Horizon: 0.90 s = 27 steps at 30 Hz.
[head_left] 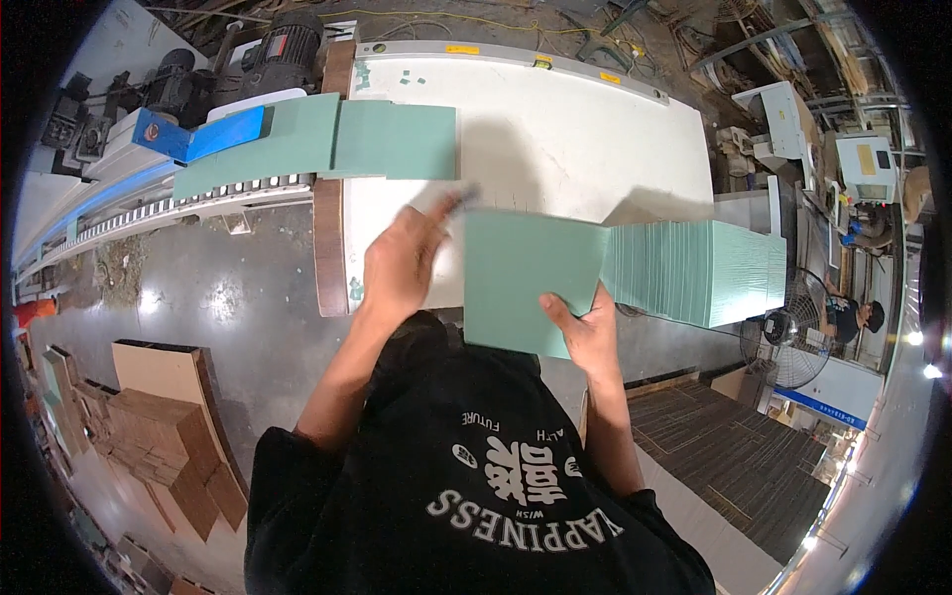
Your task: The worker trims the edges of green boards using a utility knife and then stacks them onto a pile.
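Observation:
My right hand [593,332] grips a square green panel [526,273] by its right edge, thumb on the face and fingers behind. The panel is raised in front of my body at the near side of a white worktable [615,149]. Left of it, my left hand [400,263] is closed around a small dark object [464,196], too blurred by motion to name, near the panel's upper left corner. To the right, a tall stack of similar green panels [694,273] stands beside the held one. More green panels [397,139] lie flat at the table's far left.
A long spirit level [516,61] lies along the table's far edge. At left, a machine with a roller rail [238,188] and motors [288,55] adjoins the table. Brown boards [149,416] are piled on the left floor. A fan [790,327] and dark wood-grain boards [714,456] are on the right.

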### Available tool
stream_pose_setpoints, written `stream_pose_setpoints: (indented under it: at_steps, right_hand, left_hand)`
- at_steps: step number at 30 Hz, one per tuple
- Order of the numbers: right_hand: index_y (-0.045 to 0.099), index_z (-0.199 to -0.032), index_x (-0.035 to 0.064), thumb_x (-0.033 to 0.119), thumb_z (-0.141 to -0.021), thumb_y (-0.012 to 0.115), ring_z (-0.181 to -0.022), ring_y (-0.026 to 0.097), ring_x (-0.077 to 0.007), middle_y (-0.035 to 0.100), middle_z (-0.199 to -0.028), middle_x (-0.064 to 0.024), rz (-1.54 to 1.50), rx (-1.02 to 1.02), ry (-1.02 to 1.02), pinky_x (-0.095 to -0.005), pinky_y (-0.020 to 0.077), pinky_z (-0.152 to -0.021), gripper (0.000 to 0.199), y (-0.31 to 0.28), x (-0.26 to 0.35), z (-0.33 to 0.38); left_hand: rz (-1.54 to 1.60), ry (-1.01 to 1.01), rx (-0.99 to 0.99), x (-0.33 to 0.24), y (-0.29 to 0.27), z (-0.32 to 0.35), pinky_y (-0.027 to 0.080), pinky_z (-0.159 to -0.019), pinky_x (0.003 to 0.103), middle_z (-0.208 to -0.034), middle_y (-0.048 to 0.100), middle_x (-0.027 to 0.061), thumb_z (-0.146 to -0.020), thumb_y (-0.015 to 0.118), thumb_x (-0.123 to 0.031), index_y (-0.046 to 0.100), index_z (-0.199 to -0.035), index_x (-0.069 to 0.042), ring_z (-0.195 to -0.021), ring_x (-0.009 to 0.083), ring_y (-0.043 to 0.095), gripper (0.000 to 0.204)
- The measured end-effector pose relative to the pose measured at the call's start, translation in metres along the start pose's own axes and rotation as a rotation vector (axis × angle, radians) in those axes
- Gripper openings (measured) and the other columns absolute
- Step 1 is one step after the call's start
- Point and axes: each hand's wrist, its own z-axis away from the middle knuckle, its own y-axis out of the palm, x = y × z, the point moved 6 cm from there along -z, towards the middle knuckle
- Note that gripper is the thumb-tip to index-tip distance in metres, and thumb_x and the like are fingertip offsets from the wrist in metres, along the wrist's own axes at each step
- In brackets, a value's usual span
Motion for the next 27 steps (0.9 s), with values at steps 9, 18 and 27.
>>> stream_pose_setpoints:
  at_steps: [9,18,27]
  right_hand:
    - [0.066,-0.111,-0.0003,0.01,-0.093,0.078,-0.087,0.061,-0.0086,0.068,-0.096,-0.0011,-0.059,0.045,0.095,-0.0264,0.0505,-0.079,0.024,-0.006,-0.015,0.014]
    - [0.064,-0.115,-0.0018,0.011,-0.094,0.076,-0.09,0.062,-0.0094,0.069,-0.1,-0.0026,-0.086,-0.027,0.019,-0.0266,0.0508,-0.082,0.028,-0.021,-0.015,0.009]
    - [0.064,-0.117,-0.0017,0.008,-0.094,0.075,-0.089,0.062,-0.0091,0.069,-0.1,-0.0017,0.036,0.178,0.039,-0.0267,0.051,-0.08,0.027,-0.015,-0.012,0.022]
  left_hand:
    - [0.053,-0.101,0.027,0.02,-0.017,0.0,0.051,-0.08,0.04,-0.092,0.059,0.0177,-0.1,0.061,-0.01,0.055,-0.148,-0.015,-0.084,0.0349,0.06,0.049]
    - [-0.007,-0.05,0.135,-0.026,0.022,0.037,0.05,-0.068,0.041,-0.082,0.057,0.01,-0.089,0.074,-0.013,0.067,-0.137,-0.022,-0.07,0.0284,0.057,0.049]
    - [-0.062,-0.144,0.076,-0.01,0.006,0.007,0.05,-0.074,0.042,-0.085,0.059,0.0106,-0.096,0.068,-0.012,0.06,-0.144,-0.024,-0.076,0.0314,0.06,0.051]
